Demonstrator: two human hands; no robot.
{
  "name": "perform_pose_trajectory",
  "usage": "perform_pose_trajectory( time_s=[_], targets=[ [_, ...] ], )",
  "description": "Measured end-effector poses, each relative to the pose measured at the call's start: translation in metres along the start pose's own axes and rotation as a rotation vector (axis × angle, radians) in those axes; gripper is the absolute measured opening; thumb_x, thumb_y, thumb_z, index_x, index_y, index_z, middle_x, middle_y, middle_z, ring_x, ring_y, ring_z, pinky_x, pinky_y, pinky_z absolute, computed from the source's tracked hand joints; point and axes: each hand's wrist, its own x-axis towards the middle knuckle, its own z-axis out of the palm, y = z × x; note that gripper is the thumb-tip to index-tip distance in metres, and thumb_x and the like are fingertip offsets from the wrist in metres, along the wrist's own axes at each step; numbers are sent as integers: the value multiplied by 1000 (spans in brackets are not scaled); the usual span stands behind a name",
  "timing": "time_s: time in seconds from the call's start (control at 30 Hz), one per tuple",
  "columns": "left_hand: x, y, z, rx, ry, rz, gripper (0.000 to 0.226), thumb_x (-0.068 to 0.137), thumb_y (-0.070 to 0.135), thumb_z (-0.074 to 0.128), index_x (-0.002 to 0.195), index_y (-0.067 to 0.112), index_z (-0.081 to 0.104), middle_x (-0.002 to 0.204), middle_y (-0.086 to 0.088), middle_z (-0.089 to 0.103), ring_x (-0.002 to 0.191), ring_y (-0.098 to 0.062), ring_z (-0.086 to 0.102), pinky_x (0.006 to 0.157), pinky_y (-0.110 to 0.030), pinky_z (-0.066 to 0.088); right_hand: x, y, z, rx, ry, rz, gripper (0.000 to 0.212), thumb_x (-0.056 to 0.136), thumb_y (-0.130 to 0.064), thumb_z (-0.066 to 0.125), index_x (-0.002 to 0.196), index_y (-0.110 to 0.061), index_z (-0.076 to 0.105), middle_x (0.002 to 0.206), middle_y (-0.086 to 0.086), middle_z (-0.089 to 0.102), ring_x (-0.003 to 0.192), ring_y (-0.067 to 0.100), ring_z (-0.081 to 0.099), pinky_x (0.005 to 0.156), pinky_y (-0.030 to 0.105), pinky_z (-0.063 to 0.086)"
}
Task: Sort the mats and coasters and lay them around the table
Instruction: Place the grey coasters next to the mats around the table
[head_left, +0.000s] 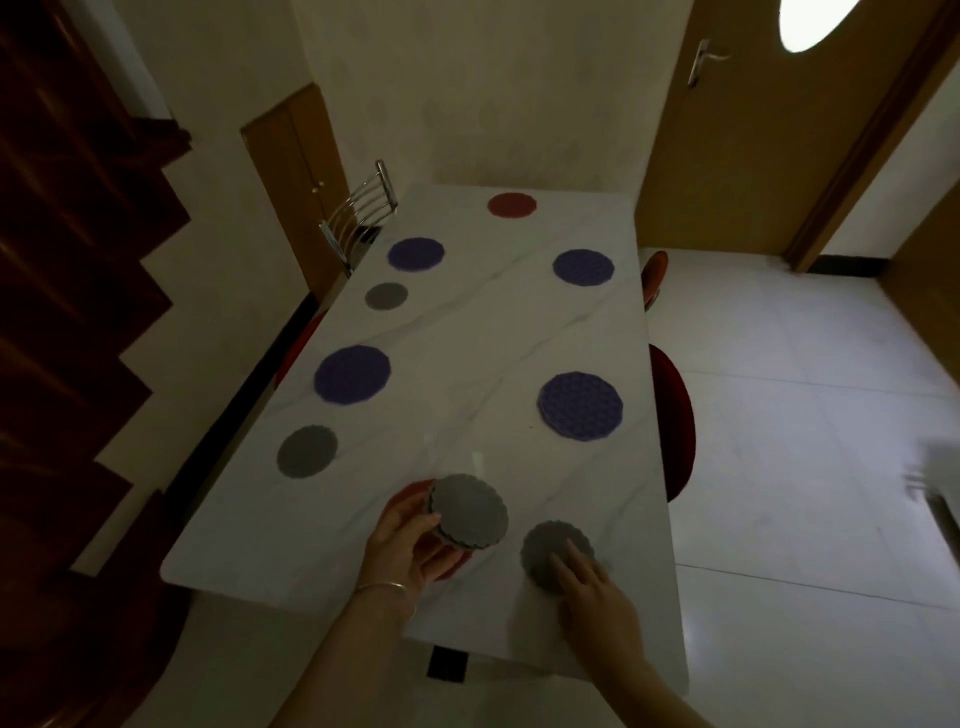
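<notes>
My left hand (410, 540) grips a small stack of grey coasters (470, 510) above a red mat (410, 493) at the near end of the white table (467, 338). My right hand (592, 587) rests with fingers spread flat on a single grey coaster (550, 545) lying on the table. Purple mats lie along both long sides: near left (352, 374), far left (415, 254), near right (580, 406), far right (583, 267). Grey coasters sit at the left edge, one near (306, 450) and one farther (386, 296). A red mat (511, 206) lies at the far end.
A metal-backed chair (363, 208) stands at the table's far left. Red-seated chairs (675, 415) are tucked in along the right side. Dark wooden stairs (67, 312) run along the left, a wooden door (753, 130) is at the back right, and pale floor tiles (805, 415) lie to the right.
</notes>
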Motion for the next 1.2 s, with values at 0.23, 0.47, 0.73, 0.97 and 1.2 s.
perform_pose_trajectory(
  time_s=[0.23, 0.47, 0.73, 0.97, 1.2],
  targets=[
    [10, 6, 82, 91, -151, 13, 30, 86, 0, 58, 114, 11, 61, 105, -19, 68, 96, -38, 63, 62, -43, 58, 48, -19, -111, 273, 300, -128, 54, 86, -46, 55, 137, -34, 38, 143, -7, 41, 128, 9, 41, 101, 28, 44],
    [9, 7, 201, 134, -381, 115, 38, 83, 1, 60, 120, 10, 62, 109, -23, 69, 91, -37, 69, 62, -41, 58, 85, 30, -209, 312, 285, -161, 45, 83, -39, 66, 125, -31, 54, 129, -5, 56, 107, 8, 55, 95, 24, 48],
    [27, -22, 338, 71, -397, 181, 45, 73, 8, 68, 117, 11, 63, 104, -21, 72, 89, -34, 71, 63, -38, 58, 139, 142, -293, 420, 270, -270, 35, 85, -36, 63, 117, -23, 63, 119, -3, 61, 98, 7, 58, 89, 25, 51],
    [44, -46, 425, 20, -268, 267, 30, 81, 6, 64, 111, 9, 66, 101, -18, 73, 89, -31, 72, 65, -38, 59, 190, 213, -342, 439, 203, -430, 23, 92, -29, 55, 105, -20, 72, 109, -4, 67, 89, 6, 62, 79, 24, 53],
    [83, -24, 457, 15, -153, 345, 30, 78, 10, 69, 108, 11, 69, 100, -15, 74, 90, -29, 72, 67, -38, 58, 263, 221, -354, 504, 155, -515, 22, 92, -23, 53, 96, -20, 74, 104, -8, 67, 81, 1, 60, 69, 13, 49]
  ],
)
